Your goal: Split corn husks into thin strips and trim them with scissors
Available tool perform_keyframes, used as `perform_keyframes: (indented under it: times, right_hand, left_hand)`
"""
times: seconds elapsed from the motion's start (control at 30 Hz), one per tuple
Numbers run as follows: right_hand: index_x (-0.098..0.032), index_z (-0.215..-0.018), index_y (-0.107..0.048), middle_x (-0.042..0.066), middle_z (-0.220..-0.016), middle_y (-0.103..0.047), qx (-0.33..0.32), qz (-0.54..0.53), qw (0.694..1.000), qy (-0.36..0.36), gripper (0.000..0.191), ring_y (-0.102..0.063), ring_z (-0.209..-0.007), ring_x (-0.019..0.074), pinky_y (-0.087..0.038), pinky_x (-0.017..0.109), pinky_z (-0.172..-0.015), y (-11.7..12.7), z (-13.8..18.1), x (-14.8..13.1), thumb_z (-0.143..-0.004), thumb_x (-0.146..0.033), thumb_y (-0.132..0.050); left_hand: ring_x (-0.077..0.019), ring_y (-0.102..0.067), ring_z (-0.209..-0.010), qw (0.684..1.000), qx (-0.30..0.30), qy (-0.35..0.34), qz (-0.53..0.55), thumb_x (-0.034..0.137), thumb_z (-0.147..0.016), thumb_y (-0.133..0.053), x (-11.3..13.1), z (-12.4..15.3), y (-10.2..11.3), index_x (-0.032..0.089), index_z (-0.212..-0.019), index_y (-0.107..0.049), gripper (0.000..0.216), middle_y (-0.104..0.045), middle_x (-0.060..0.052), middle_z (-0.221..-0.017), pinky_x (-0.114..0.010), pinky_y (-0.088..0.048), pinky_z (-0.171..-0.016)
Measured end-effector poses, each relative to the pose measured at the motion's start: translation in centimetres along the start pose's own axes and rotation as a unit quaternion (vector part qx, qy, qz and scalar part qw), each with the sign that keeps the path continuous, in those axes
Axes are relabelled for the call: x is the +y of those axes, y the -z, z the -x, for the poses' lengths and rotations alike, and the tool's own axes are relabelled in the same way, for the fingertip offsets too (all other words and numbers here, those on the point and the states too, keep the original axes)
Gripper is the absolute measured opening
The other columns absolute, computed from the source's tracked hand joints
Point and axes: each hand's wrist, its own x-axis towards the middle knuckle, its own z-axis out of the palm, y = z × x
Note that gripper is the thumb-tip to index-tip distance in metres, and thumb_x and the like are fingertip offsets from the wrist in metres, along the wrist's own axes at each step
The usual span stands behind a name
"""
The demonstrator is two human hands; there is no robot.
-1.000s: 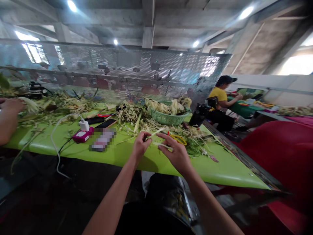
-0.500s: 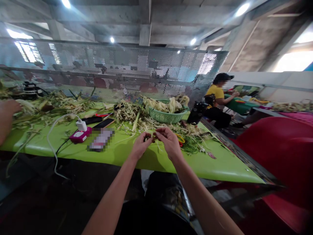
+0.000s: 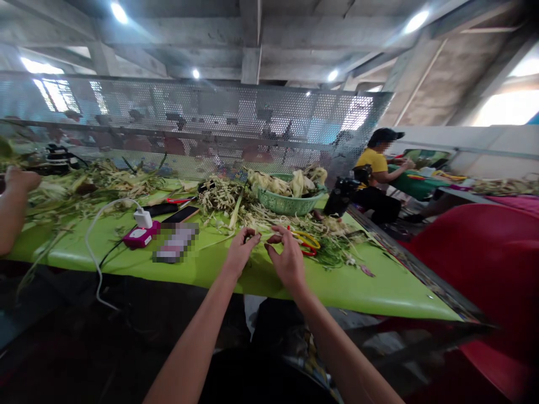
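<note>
My left hand [image 3: 243, 251] is above the green tabletop [image 3: 261, 275], thumb and fingertips pinched together. Whatever they hold, if anything, is too small to make out. Close by, my right hand [image 3: 287, 257] has its thumb and index finger apart, with nothing visible between them. Just beyond its fingers lies a tool with yellow and red loop handles [image 3: 309, 242], partly hidden by the hand. A green plastic basket [image 3: 290, 205] full of pale, wilted plant pieces [image 3: 300, 182] stands behind both hands, among shredded plant scraps [image 3: 221, 197].
Left of my hands are a pixelated flat object [image 3: 176, 244], a phone [image 3: 181, 215] and a magenta power box [image 3: 141, 234] with a white cable. Another person's hand [image 3: 19, 182] is at far left. A black object [image 3: 339, 195] and red chair [image 3: 475, 252] are right.
My hands have drawn apart from their joined pinch. My right thumb and index finger have opened, and more of the yellow and red handles shows. The other person's hand at left has shifted slightly.
</note>
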Motion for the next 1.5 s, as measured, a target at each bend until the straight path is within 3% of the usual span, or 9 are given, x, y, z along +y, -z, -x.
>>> perform_keyframes:
  times: [0.17, 0.5, 0.8, 0.93, 1.03, 1.13, 1.23, 1.33, 1.5]
  right_hand:
    - [-0.021, -0.120, -0.048, 0.004, -0.093, -0.065, -0.017, -0.073, 0.997, -0.023, 0.044, -0.062, -0.086, 0.0201, -0.047, 0.035, -0.082, -0.1, -0.1, 0.0, -0.077, -0.016, -0.058]
    - [-0.022, -0.118, -0.053, 0.008, -0.112, -0.058, 0.018, -0.027, 0.999, 0.004, 0.041, -0.058, -0.070, 0.0154, -0.048, 0.035, -0.080, -0.1, -0.1, 0.3, -0.077, -0.013, -0.054]
    - [-0.022, -0.125, -0.047, 0.003, -0.089, -0.066, 0.002, -0.033, 0.999, -0.009, 0.047, -0.064, -0.081, 0.0189, -0.048, 0.033, -0.079, -0.3, 0.2, 0.3, -0.079, -0.015, -0.054]
    - [-0.021, -0.109, -0.048, 0.002, -0.082, -0.065, 0.002, -0.109, 0.993, -0.034, 0.033, -0.064, -0.075, 0.0185, -0.049, 0.032, -0.074, -0.5, 0.5, 0.0, -0.078, -0.022, -0.060]
    - [-0.023, -0.101, -0.042, 0.001, -0.080, -0.065, -0.023, -0.233, 0.967, -0.100, 0.035, -0.065, -0.073, 0.0181, -0.050, 0.032, -0.072, -0.5, 0.6, 0.3, -0.076, -0.027, -0.066]
    - [-0.023, -0.099, -0.041, -0.001, -0.076, -0.065, -0.063, -0.368, 0.911, -0.175, 0.040, -0.066, -0.070, 0.0177, -0.052, 0.033, -0.071, -0.5, 0.3, 0.9, -0.075, -0.034, -0.070]
    - [-0.020, -0.098, -0.049, 0.000, -0.074, -0.065, -0.107, -0.406, 0.879, -0.227, 0.039, -0.064, -0.064, 0.0160, -0.052, 0.031, -0.067, -0.5, -0.1, 1.5, -0.073, -0.041, -0.071]
    - [-0.018, -0.094, -0.059, 0.001, -0.072, -0.064, -0.111, -0.392, 0.887, -0.218, 0.035, -0.061, -0.063, 0.0148, -0.051, 0.028, -0.061, -0.5, -0.2, 1.6, -0.073, -0.043, -0.071]
    - [-0.018, -0.090, -0.066, 0.004, -0.079, -0.065, -0.067, -0.328, 0.931, -0.142, 0.026, -0.058, -0.065, 0.0160, -0.049, 0.027, -0.056, -0.4, 0.0, 1.1, -0.077, -0.040, -0.068]
  left_hand:
    - [-0.0126, -0.046, -0.070, 1.000, -0.003, 0.008, 0.012, 0.035, -0.073, -0.067, 0.2, 0.0, -0.1, 0.020, -0.081, -0.060, 0.019, -0.056, 0.001, -0.077, -0.026, -0.036, -0.070]
    - [-0.0120, -0.048, -0.069, 0.999, -0.026, 0.024, 0.019, 0.032, -0.069, -0.069, 0.1, -0.1, -0.2, 0.019, -0.078, -0.060, 0.018, -0.060, 0.001, -0.076, -0.025, -0.037, -0.070]
    - [-0.0100, -0.044, -0.064, 1.000, -0.002, 0.024, 0.013, 0.035, -0.069, -0.068, -0.2, -0.2, -0.2, 0.018, -0.077, -0.057, 0.022, -0.056, 0.003, -0.071, -0.023, -0.034, -0.064]
    - [-0.0101, -0.047, -0.067, 0.998, 0.041, 0.037, 0.031, 0.035, -0.067, -0.070, -0.2, -0.3, -0.1, 0.018, -0.083, -0.058, 0.026, -0.062, 0.001, -0.081, -0.023, -0.034, -0.062]
    - [-0.0103, -0.050, -0.070, 0.996, 0.060, 0.044, 0.047, 0.033, -0.066, -0.071, -0.3, -0.5, 0.0, 0.018, -0.088, -0.059, 0.029, -0.064, -0.001, -0.089, -0.022, -0.034, -0.061]
    - [-0.0108, -0.054, -0.074, 0.995, 0.055, 0.042, 0.073, 0.031, -0.066, -0.070, -0.1, -0.4, 0.0, 0.018, -0.090, -0.058, 0.030, -0.063, -0.002, -0.092, -0.022, -0.034, -0.060]
    - [-0.0102, -0.053, -0.070, 0.996, 0.031, 0.044, 0.070, 0.030, -0.065, -0.072, 0.1, -0.3, 0.0, 0.017, -0.089, -0.058, 0.030, -0.062, -0.001, -0.086, -0.022, -0.035, -0.061]
    - [-0.0102, -0.052, -0.068, 0.998, 0.007, 0.037, 0.047, 0.030, -0.065, -0.073, 0.0, -0.3, -0.1, 0.016, -0.088, -0.060, 0.030, -0.060, 0.000, -0.079, -0.023, -0.039, -0.065]
    - [-0.0143, -0.056, -0.080, 1.000, -0.018, 0.006, 0.013, 0.032, -0.065, -0.074, -1.0, -0.6, 0.1, 0.015, -0.092, -0.059, 0.036, -0.062, -0.004, -0.088, -0.027, -0.043, -0.074]
